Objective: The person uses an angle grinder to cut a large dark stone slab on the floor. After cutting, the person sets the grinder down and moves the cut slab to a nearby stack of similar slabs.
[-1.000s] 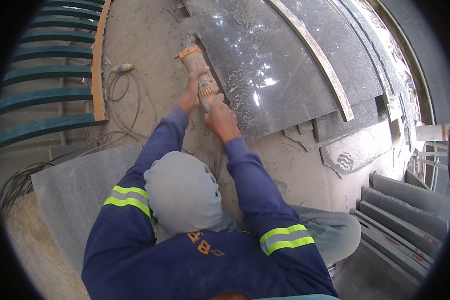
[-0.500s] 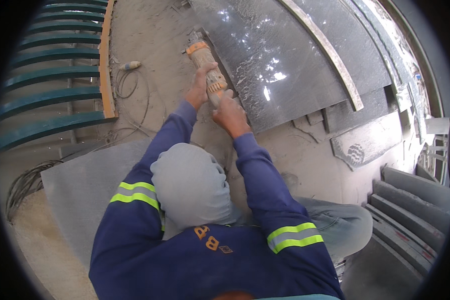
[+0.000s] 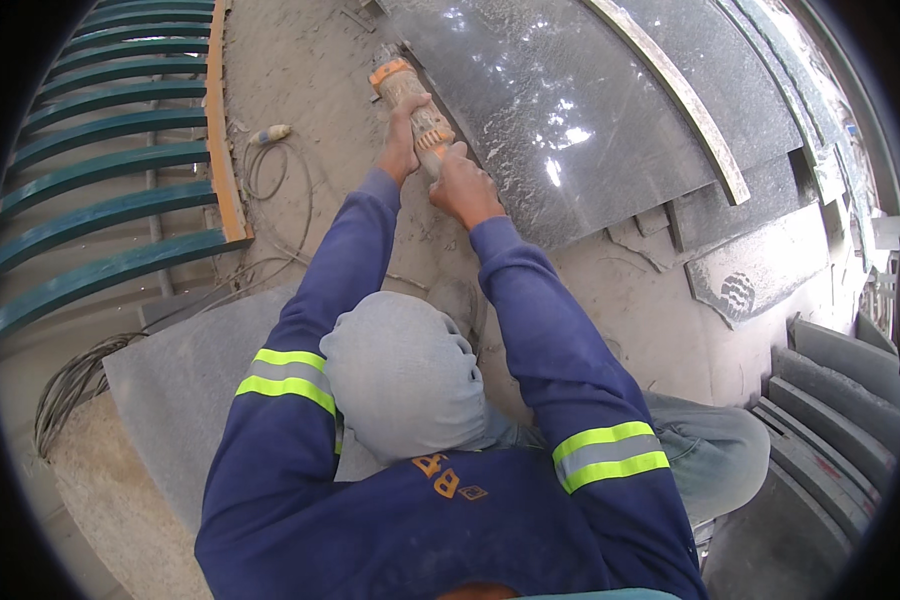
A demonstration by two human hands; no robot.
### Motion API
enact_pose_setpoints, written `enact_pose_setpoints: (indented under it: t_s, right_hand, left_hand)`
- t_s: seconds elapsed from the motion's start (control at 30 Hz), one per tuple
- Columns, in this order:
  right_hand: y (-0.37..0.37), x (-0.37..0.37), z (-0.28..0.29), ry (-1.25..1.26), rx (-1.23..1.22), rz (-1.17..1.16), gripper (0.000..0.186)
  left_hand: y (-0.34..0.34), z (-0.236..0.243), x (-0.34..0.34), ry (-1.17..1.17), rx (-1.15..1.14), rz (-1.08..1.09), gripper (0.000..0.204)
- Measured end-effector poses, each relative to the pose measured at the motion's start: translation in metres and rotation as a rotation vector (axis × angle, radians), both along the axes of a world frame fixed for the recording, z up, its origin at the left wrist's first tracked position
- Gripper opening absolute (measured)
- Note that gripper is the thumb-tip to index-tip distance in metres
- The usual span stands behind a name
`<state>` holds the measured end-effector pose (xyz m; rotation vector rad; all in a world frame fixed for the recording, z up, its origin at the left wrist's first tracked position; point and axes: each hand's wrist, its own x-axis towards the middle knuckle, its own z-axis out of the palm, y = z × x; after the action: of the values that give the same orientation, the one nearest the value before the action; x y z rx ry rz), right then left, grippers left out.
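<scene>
Both my hands are wrapped around a dusty orange-and-grey angle grinder [image 3: 407, 88], held at arm's length. My left hand [image 3: 402, 138] grips the middle of its body from the left side. Closer to me, my right hand [image 3: 465, 187] is closed around the rear handle. The grinder's head points away, right beside the left edge of a large dark stone slab [image 3: 540, 110]. Dust and the tool's body hide its disc, so I cannot make out whether it touches the stone.
A green slatted rack [image 3: 120, 205] with an orange edge stands left. A cable with a plug [image 3: 270, 134] lies on the dusty floor, and a cable coil [image 3: 70, 385] lies near left. A pale strip [image 3: 670, 85] crosses the slabs. Several stone pieces [image 3: 835, 385] lean at right.
The view has shifted a little, so the surroundings sit slightly farther right. Both hands keep their hold on the angle grinder, which stays along the slab's left edge.
</scene>
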<state>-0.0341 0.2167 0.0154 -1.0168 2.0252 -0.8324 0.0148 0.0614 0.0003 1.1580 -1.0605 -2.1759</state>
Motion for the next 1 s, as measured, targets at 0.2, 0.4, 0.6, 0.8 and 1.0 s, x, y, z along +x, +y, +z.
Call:
enact_pose_setpoints:
  t_s: [0.2,0.4,0.6,0.8,1.0]
  right_hand:
    - [0.030,0.006,0.003,0.016,0.053,-0.012,0.045]
    - [0.071,0.021,0.021,-0.005,0.104,0.013,0.043]
    - [0.045,0.015,0.000,0.067,0.021,-0.010,0.042]
    - [0.011,0.003,0.005,-0.004,0.016,-0.005,0.040]
    - [0.036,0.012,0.005,0.004,0.041,-0.019,0.044]
  left_hand:
    - [0.038,0.011,0.002,-0.049,0.041,0.000,0.036]
    - [0.075,0.012,0.022,-0.069,0.014,0.011,0.039]
    - [0.046,0.000,0.012,-0.037,-0.032,-0.001,0.039]
    - [0.014,0.008,0.001,-0.033,-0.006,-0.014,0.037]
    - [0.038,0.007,0.010,-0.035,0.020,-0.043,0.035]
